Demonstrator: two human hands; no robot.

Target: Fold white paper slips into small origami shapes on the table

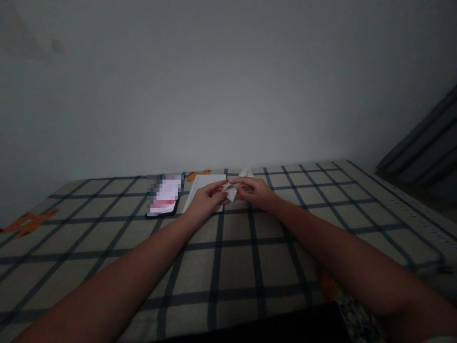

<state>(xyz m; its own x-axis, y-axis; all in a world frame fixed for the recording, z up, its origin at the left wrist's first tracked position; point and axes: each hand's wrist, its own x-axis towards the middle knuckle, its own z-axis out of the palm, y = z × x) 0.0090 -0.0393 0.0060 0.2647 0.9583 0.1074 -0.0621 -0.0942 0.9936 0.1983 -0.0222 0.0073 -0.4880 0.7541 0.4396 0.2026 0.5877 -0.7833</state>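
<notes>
Your left hand and right hand pinch a small, folded white paper piece just below the frame's centre, over a cream-and-navy checked cloth.

Free cloth rightward, phone leftward

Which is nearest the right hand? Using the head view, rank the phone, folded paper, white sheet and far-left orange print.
1. Folded paper: touching the right hand.
2. White sheet: left, beside the left hand.
3. Phone: farther left.
4. Orange print: far left.
</notes>
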